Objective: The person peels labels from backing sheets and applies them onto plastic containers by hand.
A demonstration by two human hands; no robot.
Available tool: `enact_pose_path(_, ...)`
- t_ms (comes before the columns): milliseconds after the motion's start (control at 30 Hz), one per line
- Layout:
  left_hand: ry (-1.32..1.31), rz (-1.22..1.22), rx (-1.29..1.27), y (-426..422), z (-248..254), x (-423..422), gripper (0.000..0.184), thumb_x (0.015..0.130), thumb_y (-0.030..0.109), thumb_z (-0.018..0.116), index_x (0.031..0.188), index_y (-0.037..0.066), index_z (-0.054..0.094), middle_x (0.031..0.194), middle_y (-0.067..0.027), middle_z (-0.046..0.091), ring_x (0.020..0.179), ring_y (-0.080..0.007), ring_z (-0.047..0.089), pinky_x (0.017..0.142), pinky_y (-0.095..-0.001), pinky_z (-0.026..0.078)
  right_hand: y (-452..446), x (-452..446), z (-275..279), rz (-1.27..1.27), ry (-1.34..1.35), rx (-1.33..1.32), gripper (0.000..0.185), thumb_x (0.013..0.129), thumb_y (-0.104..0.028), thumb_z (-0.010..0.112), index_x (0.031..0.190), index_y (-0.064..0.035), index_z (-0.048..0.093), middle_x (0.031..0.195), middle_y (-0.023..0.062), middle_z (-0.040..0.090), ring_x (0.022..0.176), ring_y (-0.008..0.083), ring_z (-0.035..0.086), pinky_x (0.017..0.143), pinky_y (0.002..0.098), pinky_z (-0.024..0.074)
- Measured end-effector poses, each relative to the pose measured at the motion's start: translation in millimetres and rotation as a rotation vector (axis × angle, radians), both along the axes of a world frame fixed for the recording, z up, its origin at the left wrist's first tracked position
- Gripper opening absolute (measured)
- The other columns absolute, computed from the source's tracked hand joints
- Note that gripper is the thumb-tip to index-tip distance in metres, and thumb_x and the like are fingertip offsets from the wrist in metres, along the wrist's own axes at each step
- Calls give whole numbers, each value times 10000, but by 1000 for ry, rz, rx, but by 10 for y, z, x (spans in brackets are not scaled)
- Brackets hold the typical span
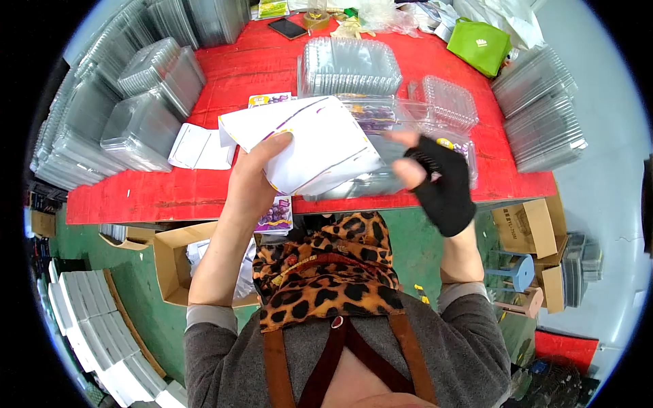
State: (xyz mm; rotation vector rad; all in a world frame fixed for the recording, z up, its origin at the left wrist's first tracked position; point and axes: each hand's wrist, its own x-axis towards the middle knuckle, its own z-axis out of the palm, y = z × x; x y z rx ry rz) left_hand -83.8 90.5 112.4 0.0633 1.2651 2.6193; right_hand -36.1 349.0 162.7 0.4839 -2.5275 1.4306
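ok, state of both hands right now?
Left hand: closed, holding white paper.
Right hand: open, motion-blurred, nothing visibly held.

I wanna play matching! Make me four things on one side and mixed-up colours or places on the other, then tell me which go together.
Things:
1. paper
2. phone
3. stool
4. right hand

Colours or places:
A. blue
B. wearing black
C. held in the left hand
D. lying on the red table

Right pairs: 1-C, 2-D, 3-A, 4-B.
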Motion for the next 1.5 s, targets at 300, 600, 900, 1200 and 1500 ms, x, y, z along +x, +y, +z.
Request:
enact_pose_path(300,108,52,-183,-61,89,-12,396,911,182,710,1232,-18,594,1132,-85,676,992,-150,653,851,-281,522,-178,5,-457,219,-135,277,312,855,-287,715,709,-20,644,628,166,600,572,328,621,530,400,448)
enact_pose_path(600,268,23,-321,77,116,-6,198,938,130,683,1112,34,683,1021,-6,707,898,-56,633,771,-224,510,-149,71,-140,249,183,496,250,798,-268,765,692,-72,653,609,111,595,589,321,608,551,420,452)
enact_pose_path(900,509,-109,-471,74,183,16,182,938,102,676,1096,12,682,993,-12,710,895,-67,634,762,-232,513,-521,-428,188,115,790,596,278,754,-147,717,1023,-80,713,1014,86,679,952,279,634,792,402,520)
enact_pose_path(1200,793,50,-829,92,34,-19,142,927,115,677,969,-20,656,758,-153,652,622,-246,567,579,-350,431,-348,-550,309,311,454,339,266,748,-88,784,1005,-41,736,900,115,704,795,276,665,692,365,529)
enact_pose_path(1500,804,-86,-921,26,162,-4,229,948,154,659,1024,-59,625,856,-184,650,752,-211,611,660,-326,470,-52,-527,576,121,172,-119,167,874,-137,714,967,-2,747,893,71,733,778,117,665,715,260,530)
